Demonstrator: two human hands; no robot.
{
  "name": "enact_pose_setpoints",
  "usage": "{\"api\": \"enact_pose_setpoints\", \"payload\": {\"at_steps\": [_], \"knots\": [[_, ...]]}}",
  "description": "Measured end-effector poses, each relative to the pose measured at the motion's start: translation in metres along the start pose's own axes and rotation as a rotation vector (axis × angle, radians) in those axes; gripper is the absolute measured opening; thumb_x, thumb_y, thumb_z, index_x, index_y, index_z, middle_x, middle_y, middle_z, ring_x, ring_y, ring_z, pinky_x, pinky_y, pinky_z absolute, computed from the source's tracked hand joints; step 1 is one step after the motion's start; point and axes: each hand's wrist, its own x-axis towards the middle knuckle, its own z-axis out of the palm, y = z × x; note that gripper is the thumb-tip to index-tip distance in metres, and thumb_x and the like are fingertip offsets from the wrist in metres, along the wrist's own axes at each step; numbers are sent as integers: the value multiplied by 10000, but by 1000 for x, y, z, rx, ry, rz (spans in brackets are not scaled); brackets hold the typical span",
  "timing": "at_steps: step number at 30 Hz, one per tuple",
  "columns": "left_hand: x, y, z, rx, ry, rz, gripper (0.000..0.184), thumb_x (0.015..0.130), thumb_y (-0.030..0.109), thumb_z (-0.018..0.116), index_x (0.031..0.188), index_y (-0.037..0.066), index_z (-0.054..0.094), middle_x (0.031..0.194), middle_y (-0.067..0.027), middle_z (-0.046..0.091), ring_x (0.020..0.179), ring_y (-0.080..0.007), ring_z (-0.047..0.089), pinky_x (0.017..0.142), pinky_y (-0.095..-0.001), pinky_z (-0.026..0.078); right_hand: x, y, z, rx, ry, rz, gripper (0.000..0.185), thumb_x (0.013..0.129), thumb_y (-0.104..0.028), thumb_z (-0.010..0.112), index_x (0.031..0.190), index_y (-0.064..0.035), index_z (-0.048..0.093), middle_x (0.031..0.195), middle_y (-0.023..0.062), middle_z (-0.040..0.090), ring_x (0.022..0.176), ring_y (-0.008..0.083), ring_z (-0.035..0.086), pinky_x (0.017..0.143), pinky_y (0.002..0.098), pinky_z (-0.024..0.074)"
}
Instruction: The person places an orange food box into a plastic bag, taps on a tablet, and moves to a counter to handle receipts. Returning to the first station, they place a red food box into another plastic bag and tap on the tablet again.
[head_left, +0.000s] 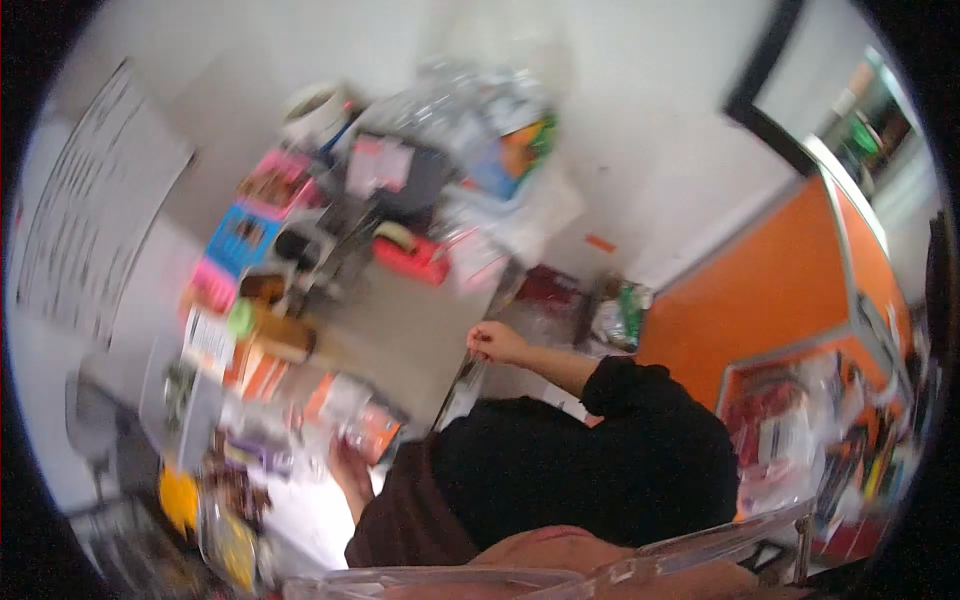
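My right hand (494,343) is held over the right edge of the grey table (385,325), its fingers curled together in a pinch; a small dark thing seems to show at the fingertips, too small to name. Lower left, my left hand (350,468) is beside a clear plastic package with orange parts (372,430), its fingers partly hidden and blurred. Farther back on the table sits a red tape dispenser (411,256).
Pink and blue boxes (243,238) line the table's left side, near a bottle with a green cap (240,318). Plastic bags (450,105) pile up at the back. An orange panel (755,285) and a bin of packages (785,425) stand at right.
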Motion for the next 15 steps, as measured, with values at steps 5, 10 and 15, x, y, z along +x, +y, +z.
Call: {"api": "enact_pose_setpoints", "payload": {"at_steps": [5,10,15], "knots": [[36,-14,60,-44,-120,139,363,866,244,478,1114,-22,479,1073,-115,529,1005,-175,494,880,-287,381,-28,-11,-62,40,425,-72,121,818,-178,549,824,-59,535,723,23,556,586,90,504,497,236,417],[74,-17,81,79,-49,67,433,870,287,471,1155,-36,427,1175,-142,457,1095,-207,428,936,-318,333,-76,-5,-101,-215,658,-251,127,798,-152,561,858,-43,543,749,28,566,654,106,528,572,253,442],[104,-22,74,76,-218,98,486,858,357,466,1156,-24,419,1176,-130,449,1134,-224,394,956,-341,313,-126,4,-123,-149,770,-120,133,794,-142,561,872,-35,558,772,31,576,678,112,535,611,268,445]]}}
